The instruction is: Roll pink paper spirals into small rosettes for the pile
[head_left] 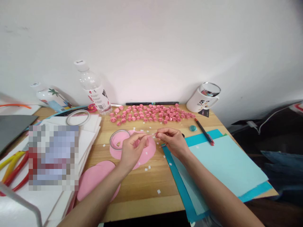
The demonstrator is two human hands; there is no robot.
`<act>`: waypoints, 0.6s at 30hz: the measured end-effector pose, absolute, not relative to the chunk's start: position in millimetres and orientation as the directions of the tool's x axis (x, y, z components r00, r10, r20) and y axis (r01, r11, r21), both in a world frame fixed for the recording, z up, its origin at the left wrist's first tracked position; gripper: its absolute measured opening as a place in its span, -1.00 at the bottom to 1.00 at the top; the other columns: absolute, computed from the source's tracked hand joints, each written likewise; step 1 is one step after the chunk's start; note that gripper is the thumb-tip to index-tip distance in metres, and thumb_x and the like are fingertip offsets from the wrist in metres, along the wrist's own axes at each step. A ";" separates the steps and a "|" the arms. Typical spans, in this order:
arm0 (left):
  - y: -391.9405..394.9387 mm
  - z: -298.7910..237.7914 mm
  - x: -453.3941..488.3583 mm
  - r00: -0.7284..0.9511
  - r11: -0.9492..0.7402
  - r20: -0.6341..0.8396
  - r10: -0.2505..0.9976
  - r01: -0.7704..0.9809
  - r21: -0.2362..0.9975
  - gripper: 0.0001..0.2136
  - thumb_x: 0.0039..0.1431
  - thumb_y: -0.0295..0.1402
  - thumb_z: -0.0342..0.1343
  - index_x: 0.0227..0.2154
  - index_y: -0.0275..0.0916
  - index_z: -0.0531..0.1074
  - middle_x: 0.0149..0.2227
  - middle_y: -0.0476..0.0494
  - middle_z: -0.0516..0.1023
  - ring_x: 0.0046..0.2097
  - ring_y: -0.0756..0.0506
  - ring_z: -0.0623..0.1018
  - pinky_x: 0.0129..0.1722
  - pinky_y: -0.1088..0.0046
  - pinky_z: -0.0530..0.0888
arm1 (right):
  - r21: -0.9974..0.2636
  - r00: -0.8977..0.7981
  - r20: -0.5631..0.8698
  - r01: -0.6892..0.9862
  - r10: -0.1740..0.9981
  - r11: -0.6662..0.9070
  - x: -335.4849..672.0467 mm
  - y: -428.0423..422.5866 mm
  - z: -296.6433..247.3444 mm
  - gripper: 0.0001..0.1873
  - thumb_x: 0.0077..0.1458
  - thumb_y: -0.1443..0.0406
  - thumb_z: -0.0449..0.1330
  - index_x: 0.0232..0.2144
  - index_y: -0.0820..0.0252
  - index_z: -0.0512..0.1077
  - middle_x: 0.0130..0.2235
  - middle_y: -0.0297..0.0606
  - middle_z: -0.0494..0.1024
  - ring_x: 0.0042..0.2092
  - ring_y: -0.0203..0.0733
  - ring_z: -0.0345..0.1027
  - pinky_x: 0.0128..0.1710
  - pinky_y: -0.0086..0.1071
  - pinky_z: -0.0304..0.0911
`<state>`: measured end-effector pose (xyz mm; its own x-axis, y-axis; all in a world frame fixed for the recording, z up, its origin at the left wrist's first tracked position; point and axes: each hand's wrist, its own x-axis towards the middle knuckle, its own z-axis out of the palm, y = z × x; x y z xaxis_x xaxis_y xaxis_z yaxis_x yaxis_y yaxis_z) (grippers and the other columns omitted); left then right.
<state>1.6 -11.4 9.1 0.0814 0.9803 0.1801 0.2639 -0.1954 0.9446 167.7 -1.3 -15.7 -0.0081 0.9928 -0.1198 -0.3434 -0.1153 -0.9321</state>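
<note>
My left hand and my right hand meet over a pink paper disc at the middle of the wooden table. Their fingertips pinch a tiny pale piece between them; it is too small to identify. A roll of clear tape rests on the disc just left of my left hand. Behind the hands lie several small pink rolled paper rosettes in rows. Small white paper bits are scattered over the table. A second pink disc lies under my left forearm.
Light blue and teal paper sheets lie right, with a red pen and teal cap. A white mug and black pen are at the back. Two bottles, a tape ring and white foam sheets are left.
</note>
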 end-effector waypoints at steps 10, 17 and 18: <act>-12.3 8.0 0.0 0.072 -0.183 0.170 0.983 0.270 0.945 -0.86 0.07 -0.43 0.07 -0.45 -0.25 0.53 -0.46 -0.03 0.55 -0.35 -0.01 0.50 -0.34 0.54 0.40 | -0.919 -0.044 -0.140 -0.367 0.989 -0.147 167.4 -0.3 -16.4 -0.85 -0.21 0.32 0.36 -0.46 0.16 0.55 -0.38 -0.29 0.61 -0.39 -0.34 0.45 -0.29 -0.48 0.34; -11.8 6.4 0.5 0.083 -0.191 0.175 0.981 0.264 0.945 -0.87 0.06 -0.43 0.07 -0.46 -0.25 0.53 -0.45 -0.04 0.56 -0.35 -0.02 0.51 -0.33 0.53 0.41 | -0.923 -0.027 -0.139 -0.358 0.990 -0.140 167.8 -0.6 -15.9 -0.85 -0.25 0.32 0.38 -0.50 0.18 0.53 -0.46 -0.32 0.58 -0.50 -0.39 0.39 -0.45 -0.52 0.31; -11.9 6.6 0.8 0.083 -0.192 0.176 0.981 0.265 0.945 -0.87 0.06 -0.42 0.08 -0.46 -0.25 0.53 -0.46 -0.04 0.56 -0.35 -0.02 0.51 -0.33 0.53 0.41 | -0.923 -0.029 -0.140 -0.358 0.990 -0.141 167.8 -0.7 -15.6 -0.85 -0.25 0.32 0.39 -0.51 0.18 0.53 -0.48 -0.33 0.58 -0.51 -0.40 0.38 -0.46 -0.53 0.30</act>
<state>0.8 -11.9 6.6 0.0833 0.9809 0.1759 0.2653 -0.1920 0.9449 167.8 -0.7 -15.6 -0.0285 0.9897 -0.1402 -0.3578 -0.1411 -0.9231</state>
